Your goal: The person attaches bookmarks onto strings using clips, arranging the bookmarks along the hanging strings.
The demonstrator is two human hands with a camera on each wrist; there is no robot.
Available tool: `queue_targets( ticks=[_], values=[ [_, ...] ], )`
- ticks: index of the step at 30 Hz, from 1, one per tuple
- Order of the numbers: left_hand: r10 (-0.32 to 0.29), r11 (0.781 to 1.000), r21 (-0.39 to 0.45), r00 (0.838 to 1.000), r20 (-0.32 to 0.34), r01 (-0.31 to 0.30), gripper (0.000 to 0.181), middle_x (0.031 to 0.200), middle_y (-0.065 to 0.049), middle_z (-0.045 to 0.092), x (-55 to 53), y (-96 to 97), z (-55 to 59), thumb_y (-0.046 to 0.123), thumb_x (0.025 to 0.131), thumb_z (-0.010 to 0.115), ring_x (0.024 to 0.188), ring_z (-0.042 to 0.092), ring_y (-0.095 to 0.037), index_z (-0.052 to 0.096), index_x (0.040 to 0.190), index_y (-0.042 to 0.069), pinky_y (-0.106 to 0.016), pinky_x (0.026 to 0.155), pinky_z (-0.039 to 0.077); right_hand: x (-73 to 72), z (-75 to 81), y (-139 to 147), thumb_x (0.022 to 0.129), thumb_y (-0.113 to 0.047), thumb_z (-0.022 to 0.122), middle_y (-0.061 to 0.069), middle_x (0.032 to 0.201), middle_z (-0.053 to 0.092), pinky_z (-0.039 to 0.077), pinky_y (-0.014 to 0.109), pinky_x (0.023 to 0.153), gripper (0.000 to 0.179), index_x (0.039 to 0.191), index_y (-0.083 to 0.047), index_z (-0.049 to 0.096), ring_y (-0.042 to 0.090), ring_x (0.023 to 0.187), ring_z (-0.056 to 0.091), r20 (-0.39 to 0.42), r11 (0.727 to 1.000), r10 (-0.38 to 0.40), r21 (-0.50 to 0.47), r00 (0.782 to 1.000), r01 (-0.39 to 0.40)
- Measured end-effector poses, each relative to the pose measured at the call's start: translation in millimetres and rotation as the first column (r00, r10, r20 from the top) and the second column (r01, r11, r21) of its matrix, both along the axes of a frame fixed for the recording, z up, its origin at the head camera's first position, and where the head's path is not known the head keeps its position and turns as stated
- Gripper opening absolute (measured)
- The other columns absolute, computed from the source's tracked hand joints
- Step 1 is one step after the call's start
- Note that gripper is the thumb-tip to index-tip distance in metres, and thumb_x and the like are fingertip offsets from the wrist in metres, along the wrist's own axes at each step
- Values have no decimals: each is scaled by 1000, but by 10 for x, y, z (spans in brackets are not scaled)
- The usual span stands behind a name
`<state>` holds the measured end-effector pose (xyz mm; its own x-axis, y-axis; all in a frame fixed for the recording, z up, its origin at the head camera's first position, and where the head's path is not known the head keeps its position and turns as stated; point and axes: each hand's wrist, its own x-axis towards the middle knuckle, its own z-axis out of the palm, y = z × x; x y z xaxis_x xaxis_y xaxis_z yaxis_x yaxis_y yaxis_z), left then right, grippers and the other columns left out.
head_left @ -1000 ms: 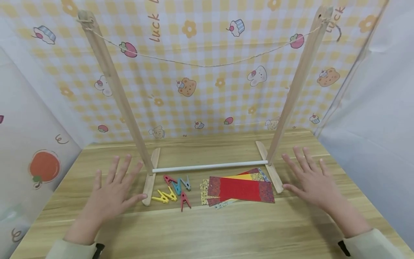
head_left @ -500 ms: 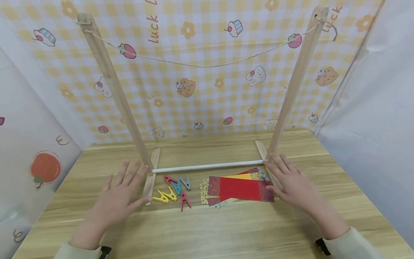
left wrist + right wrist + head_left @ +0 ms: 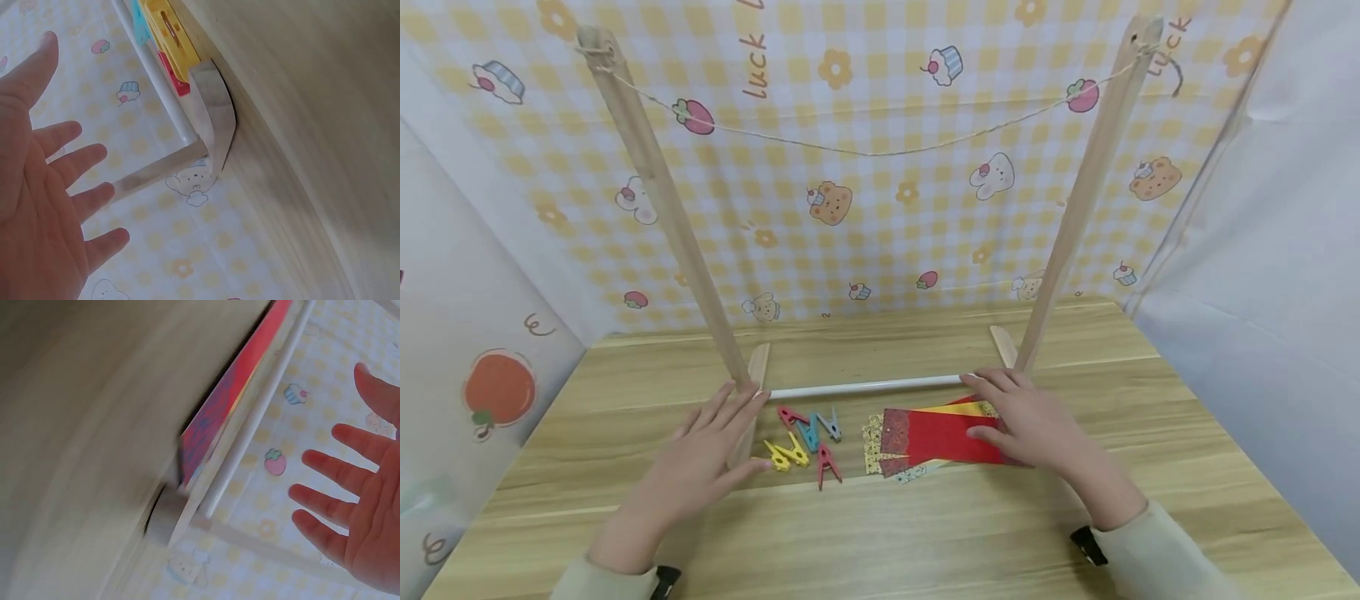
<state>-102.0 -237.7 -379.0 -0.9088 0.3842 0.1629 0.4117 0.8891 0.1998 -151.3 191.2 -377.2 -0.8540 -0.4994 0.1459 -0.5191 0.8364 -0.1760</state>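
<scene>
My left hand (image 3: 696, 467) is spread above the left foot of a wooden stand, its fingertips overlapping the end of a white rod (image 3: 872, 386). Beside its thumb lie several clothespins: yellow (image 3: 795, 451), red (image 3: 825, 461), teal (image 3: 808, 434) and grey (image 3: 831, 426). My right hand (image 3: 1037, 425), fingers extended, hovers over the right end of a pile of flat rectangular pieces, the top one red (image 3: 947, 437) with patterned purple ends. In the wrist views the left palm (image 3: 37, 206) and right palm (image 3: 381, 506) face the camera with nothing in them.
Two wooden posts, left (image 3: 662, 192) and right (image 3: 1086, 192), rise from feet on the wood-grain table (image 3: 880, 542). A sagging string (image 3: 870, 154) joins their tops. Behind hangs a yellow checked cloth (image 3: 887, 242); a white sheet (image 3: 1270, 333) borders the right side.
Both hands have moved inward. The right one has travelled from outside the stand's right foot to over the red piece; the left has shifted slightly right. Clothespins and pile have stayed put.
</scene>
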Motion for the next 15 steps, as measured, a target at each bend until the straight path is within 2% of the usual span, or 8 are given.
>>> queue_targets(
  ticks=[4,8,11,15],
  values=[
    [-37,999,10,999,-16,37,82,159,-12,36,-39,74,-14,49,90,67,147,27,-45,32,156,15,-72,107,31,-17,2,-119,84,-43,78,8,143,54,55,53,89,73,146,-18,49,31,128,51,93,1000,-16,-9,996,17],
    [-74,997,25,997,-23,74,83,156,-9,43,-77,144,-31,46,87,71,144,34,-45,34,154,14,-72,104,36,-50,-11,-221,83,-39,80,7,140,57,51,53,98,72,145,-15,51,31,127,52,180,998,-8,-55,984,19],
    [-89,995,42,996,-7,89,84,153,-7,47,-83,191,-40,45,86,74,144,36,-44,35,154,16,-73,100,38,-79,-27,-285,83,-36,80,8,139,57,50,52,100,70,144,-13,52,33,127,52,221,997,5,-70,975,10],
    [-125,990,69,992,12,124,87,152,-9,48,-95,255,-70,44,81,78,142,39,-43,37,153,17,-73,95,43,-113,-40,-370,84,-34,79,11,142,55,47,56,103,68,143,-13,53,38,131,50,273,997,3,-78,962,19]
  ],
)
